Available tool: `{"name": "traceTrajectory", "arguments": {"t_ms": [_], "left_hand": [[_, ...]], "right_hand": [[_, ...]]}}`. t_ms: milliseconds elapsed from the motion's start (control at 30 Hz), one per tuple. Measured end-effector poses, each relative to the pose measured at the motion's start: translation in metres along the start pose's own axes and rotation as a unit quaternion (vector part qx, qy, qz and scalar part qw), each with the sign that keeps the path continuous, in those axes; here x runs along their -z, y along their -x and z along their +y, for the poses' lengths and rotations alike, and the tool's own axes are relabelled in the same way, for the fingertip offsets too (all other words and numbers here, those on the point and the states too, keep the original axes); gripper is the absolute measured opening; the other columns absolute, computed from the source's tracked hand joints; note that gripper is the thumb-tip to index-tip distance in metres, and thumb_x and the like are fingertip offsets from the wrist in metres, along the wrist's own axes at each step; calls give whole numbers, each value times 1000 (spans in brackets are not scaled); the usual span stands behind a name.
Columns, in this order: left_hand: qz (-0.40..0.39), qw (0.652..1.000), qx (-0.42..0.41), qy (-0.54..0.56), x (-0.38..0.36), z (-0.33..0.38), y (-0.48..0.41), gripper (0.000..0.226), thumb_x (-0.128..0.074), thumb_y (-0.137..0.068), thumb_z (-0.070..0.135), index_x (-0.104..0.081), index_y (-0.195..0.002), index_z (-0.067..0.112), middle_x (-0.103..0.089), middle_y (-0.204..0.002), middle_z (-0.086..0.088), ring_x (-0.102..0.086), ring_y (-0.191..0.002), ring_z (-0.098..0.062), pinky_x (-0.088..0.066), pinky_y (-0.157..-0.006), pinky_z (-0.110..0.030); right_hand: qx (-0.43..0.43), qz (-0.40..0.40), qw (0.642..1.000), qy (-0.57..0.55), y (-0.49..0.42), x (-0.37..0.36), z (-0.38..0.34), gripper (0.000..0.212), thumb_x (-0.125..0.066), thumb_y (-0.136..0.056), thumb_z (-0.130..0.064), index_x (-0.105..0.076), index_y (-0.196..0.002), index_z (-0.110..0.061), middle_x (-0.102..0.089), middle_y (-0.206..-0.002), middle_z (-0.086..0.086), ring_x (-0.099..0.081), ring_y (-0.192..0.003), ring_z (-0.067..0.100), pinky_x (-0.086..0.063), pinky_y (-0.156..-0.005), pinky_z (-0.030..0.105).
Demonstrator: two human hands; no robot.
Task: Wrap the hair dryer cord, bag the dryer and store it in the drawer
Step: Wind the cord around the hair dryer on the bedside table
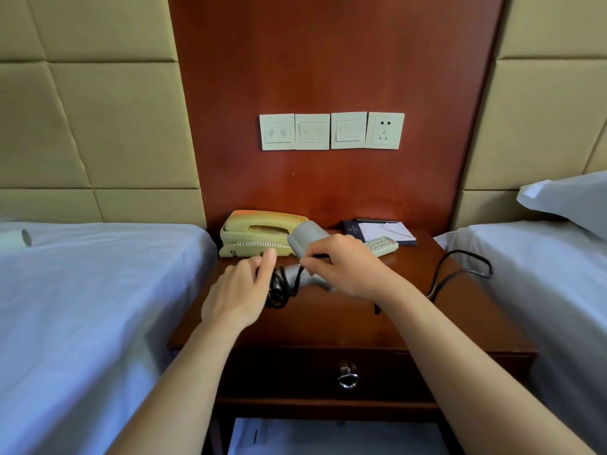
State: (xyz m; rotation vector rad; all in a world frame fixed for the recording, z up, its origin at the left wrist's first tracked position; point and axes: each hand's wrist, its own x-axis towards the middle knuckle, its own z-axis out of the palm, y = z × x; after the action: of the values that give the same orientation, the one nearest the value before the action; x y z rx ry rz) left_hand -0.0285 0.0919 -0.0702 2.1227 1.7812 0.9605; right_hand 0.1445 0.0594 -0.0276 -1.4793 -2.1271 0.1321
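Observation:
A grey hair dryer (306, 237) is held just above the wooden nightstand (345, 320), nozzle pointing back toward the phone. My right hand (341, 266) grips it and pinches the black cord (281, 289) near the handle. Several turns of cord loop around the grey handle. My left hand (241, 287) is closed on those loops at the handle's end. The loose rest of the cord (466, 267) trails right over the nightstand edge onto the right bed. The drawer (328, 372), with a metal ring pull (348, 378), is closed below.
A yellowed telephone (256, 233), a remote control (381, 245) and a notepad folder (384, 230) sit at the back of the nightstand. Beds with white sheets flank both sides. Wall switches and a socket (385, 130) are above. White paper lies on the shelf under the drawer.

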Motion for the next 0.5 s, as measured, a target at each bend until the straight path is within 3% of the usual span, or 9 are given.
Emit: {"name": "traceTrajectory", "arguments": {"t_ms": [100,233,367,500], "left_hand": [[-48,996,-63,-30,1,2,3,57,-19,-82,72,-56,-89,29,-60,-84,-1,-61,-90,-30,-48,-72,-37],[-89,988,-94,-81,-3,3,4,58,-36,-62,84,-49,-78,30,-59,-75,6,-60,-77,-22,-46,-60,-33],[-82,985,-109,-105,-6,3,3,53,-45,-65,83,-49,-78,31,-58,-74,7,-60,-76,-21,-47,-61,-33],[-74,984,-116,-113,-7,2,3,49,-44,-69,78,-50,-80,30,-60,-80,4,-62,-78,-24,-49,-63,-34]], "right_hand": [[4,7,1000,14,-1,-3,1,21,-56,-91,-31,-68,-80,-17,-50,-63,-6,-47,-71,19,-31,-65,27],[-2,-11,1000,-2,-2,-11,4,21,-61,-87,-35,-69,-80,-17,-55,-67,-2,-50,-70,18,-33,-59,28],[-5,-9,1000,-28,-2,-15,7,22,-63,-85,-35,-69,-77,-16,-58,-65,1,-53,-68,20,-34,-62,27],[-22,2,994,-109,-5,-14,12,25,-69,-81,-32,-61,-66,-13,-54,-60,0,-47,-58,12,-36,-56,28]]}}
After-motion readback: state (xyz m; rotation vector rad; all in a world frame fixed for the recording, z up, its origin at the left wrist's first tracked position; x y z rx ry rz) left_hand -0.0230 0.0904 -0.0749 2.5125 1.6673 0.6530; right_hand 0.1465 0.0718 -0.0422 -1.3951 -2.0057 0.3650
